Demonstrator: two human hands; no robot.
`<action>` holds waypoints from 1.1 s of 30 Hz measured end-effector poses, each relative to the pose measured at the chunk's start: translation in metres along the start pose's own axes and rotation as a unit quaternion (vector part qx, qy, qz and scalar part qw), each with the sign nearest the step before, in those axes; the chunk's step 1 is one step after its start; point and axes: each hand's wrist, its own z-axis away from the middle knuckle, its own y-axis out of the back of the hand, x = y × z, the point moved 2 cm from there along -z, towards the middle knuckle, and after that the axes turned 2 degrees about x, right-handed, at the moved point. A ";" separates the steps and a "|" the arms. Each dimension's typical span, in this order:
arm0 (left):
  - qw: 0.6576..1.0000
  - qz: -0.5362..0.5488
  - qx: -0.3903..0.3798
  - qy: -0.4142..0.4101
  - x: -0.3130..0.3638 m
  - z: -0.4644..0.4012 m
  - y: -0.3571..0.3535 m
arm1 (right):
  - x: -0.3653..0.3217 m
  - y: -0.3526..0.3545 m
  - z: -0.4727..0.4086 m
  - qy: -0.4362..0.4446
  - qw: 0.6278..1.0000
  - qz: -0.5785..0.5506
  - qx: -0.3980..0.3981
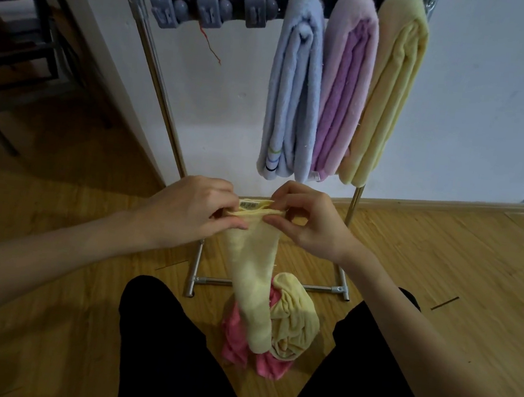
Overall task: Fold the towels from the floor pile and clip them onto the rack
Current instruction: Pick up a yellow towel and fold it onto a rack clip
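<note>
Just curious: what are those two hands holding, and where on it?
Both the left hand and right hand pinch the top edge of a pale yellow terry towel, which hangs down.

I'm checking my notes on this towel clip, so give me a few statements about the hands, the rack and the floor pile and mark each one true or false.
1. Both hands hold the top edge of a pale yellow towel: the left hand and the right hand pinch it. True.
2. Four towels hang from the rack. False: three hang there, a blue towel, a purple towel and a yellow towel.
3. The three grey clips at the left of the rack hold nothing. True.
4. The floor pile is all blue. False: it shows a pink towel and a yellow one.
5. The held towel hangs down to the pile. True.
</note>
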 end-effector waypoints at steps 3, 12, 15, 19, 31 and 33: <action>0.999 -0.022 -0.014 -0.025 -0.002 0.003 0.001 | -0.004 0.006 -0.004 0.032 0.999 0.030 -0.011; 0.993 -0.026 0.006 -0.112 0.000 -0.004 0.010 | -0.006 0.027 -0.011 0.046 0.997 0.061 -0.029; 0.994 0.039 0.083 -0.056 0.000 -0.007 0.007 | -0.007 0.036 -0.012 0.046 0.997 0.064 -0.011; 0.983 0.093 0.156 0.016 0.001 -0.012 0.001 | -0.013 0.044 -0.016 0.055 0.993 0.101 -0.011; 0.931 0.244 0.248 0.106 0.006 -0.016 -0.008 | -0.009 0.042 -0.030 0.039 0.990 0.121 -0.053; 0.931 0.245 0.248 0.103 0.006 -0.017 -0.007 | -0.009 0.039 -0.032 0.046 0.987 0.131 -0.080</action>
